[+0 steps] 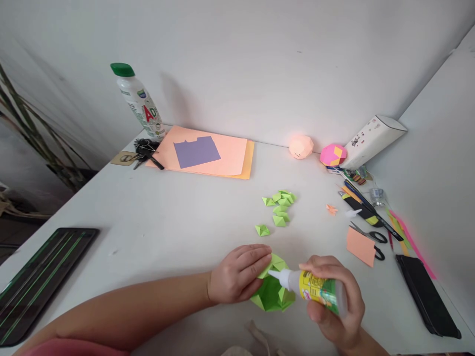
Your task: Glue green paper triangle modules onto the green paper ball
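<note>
My left hand (239,274) is closed on the upper left side of a green folded-paper ball (272,296), which has an opening facing up toward me. My fingers cover part of its rim. In my right hand (339,296) is a glue bottle (317,289) with a yellow and green label, tilted almost flat. Its white nozzle points left and its tip is at the ball's upper edge; whether it touches the paper I cannot tell. Beyond the ball lie several small green folded-paper pieces (281,217).
Scissors (373,236), pens (367,205) and a black case (426,296) lie on the right. Two finished paper balls (301,147) stand by the wall. Paper sheets (230,155), keys (146,151) and a white bottle (141,101) are at the back left. A dark tablet (44,277) lies at the left edge.
</note>
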`<move>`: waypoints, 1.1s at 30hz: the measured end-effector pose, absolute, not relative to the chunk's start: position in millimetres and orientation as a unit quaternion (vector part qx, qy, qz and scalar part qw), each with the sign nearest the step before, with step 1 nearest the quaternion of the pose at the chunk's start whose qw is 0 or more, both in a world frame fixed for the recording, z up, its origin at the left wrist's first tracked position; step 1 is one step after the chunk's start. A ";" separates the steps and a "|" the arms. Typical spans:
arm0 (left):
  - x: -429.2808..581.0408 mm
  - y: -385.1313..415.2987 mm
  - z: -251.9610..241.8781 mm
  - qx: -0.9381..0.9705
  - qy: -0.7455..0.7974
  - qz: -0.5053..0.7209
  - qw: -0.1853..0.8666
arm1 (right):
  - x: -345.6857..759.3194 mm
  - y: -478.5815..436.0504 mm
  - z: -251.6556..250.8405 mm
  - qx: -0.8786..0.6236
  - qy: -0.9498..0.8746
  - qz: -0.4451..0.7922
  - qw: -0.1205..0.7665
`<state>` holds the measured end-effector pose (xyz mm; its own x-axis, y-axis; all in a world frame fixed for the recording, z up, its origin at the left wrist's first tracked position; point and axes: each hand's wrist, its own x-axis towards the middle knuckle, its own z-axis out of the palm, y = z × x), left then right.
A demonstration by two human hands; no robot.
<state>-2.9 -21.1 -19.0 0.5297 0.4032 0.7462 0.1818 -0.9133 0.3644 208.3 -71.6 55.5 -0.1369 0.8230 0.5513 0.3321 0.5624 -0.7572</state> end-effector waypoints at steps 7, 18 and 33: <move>-3.2 -20.9 -19.3 0.866 0.170 0.455 0.119 | 206.5 -70.4 56.6 -0.408 -0.715 0.228 0.520; -3.1 -20.3 -18.3 0.865 0.170 0.459 0.114 | 207.1 -73.1 55.4 -0.404 -0.715 0.241 0.517; -3.6 -21.2 -20.6 0.864 0.172 0.458 0.115 | 205.2 -73.2 56.6 -0.390 -0.722 0.238 0.520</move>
